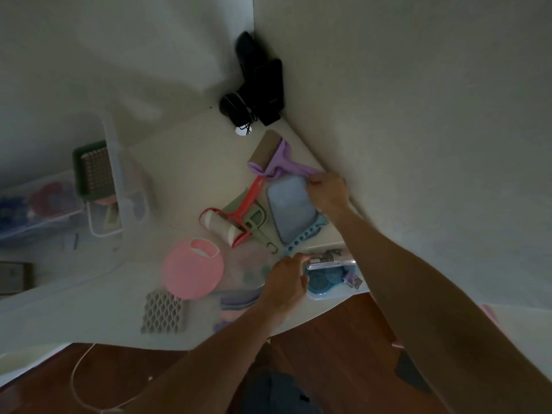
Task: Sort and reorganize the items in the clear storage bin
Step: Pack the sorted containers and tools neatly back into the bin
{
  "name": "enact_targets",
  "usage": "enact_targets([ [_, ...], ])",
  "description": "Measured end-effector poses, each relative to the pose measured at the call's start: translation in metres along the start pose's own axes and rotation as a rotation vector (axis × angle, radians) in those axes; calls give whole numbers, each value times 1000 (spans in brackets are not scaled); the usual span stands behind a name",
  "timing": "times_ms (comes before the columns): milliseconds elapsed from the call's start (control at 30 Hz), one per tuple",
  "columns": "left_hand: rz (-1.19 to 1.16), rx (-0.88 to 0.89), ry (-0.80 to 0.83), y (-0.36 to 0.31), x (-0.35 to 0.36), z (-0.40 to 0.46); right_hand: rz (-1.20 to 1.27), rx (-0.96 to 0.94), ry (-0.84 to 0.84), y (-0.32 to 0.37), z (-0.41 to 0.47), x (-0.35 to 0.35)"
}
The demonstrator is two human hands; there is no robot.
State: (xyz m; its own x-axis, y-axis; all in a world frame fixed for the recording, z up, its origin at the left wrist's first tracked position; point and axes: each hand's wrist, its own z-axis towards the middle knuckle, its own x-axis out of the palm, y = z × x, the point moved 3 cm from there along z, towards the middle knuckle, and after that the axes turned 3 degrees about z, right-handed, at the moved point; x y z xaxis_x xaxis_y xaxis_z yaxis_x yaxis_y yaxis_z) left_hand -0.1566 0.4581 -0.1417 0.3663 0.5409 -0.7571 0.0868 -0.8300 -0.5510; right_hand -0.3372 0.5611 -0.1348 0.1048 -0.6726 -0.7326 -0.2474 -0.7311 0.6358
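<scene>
Clear storage bin (113, 162) looks frosted, holding a green-rimmed tray (93, 171).

The clear bin (38, 210) runs off the left edge, its contents blurred; the left hand (285, 282) hides part of the blue packet (325, 279).

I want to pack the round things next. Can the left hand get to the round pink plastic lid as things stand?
Probably yes. The left hand is beside the round pink plastic lid, with only low clear packaging between them and nothing lying on it.
</scene>
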Motion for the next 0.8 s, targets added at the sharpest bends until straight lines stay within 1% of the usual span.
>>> enact_targets([
  [67,-17,11,-5,0,0,0,136,-15,-33,14,-4,-19],
  [100,-24,18,-13,0,-1,-1,259,-4,-27,19,-7,-28],
  [167,-56,27,-39,0,-5,-2,564,1,61,28,-19,-48],
  [233,-129,4,-64,2,-9,-6,805,-36,188,32,-39,-72],
  [300,-284,-70,-74,7,-7,-12,988,-30,292,27,-62,-94],
  [333,-393,-142,-74,9,-6,-15,1012,-25,308,21,-74,-104],
  [367,-534,-219,-78,11,-7,-18,961,-33,292,10,-84,-113],
  [433,-815,-402,-87,9,-9,-20,679,-72,247,-14,-102,-125],
  [467,-928,-491,-94,8,-11,-22,553,-53,281,-30,-108,-126],
  [500,-1004,-548,-118,6,-14,-23,482,-3,361,-48,-113,-126],
  [533,-1019,-565,-148,7,-13,-22,466,54,455,-61,-118,-126],
  [567,-1005,-552,-179,6,-13,-22,465,104,546,-74,-122,-125],
  [600,-957,-514,-212,5,-12,-23,464,122,598,-83,-125,-125],
  [667,-748,-414,-243,5,-9,-21,423,84,614,-94,-125,-124],
  [733,-482,-355,-196,2,-4,-18,396,29,558,-99,-124,-117],
  [800,-334,-320,-164,0,5,-16,295,-12,410,-107,-120,-105],
])
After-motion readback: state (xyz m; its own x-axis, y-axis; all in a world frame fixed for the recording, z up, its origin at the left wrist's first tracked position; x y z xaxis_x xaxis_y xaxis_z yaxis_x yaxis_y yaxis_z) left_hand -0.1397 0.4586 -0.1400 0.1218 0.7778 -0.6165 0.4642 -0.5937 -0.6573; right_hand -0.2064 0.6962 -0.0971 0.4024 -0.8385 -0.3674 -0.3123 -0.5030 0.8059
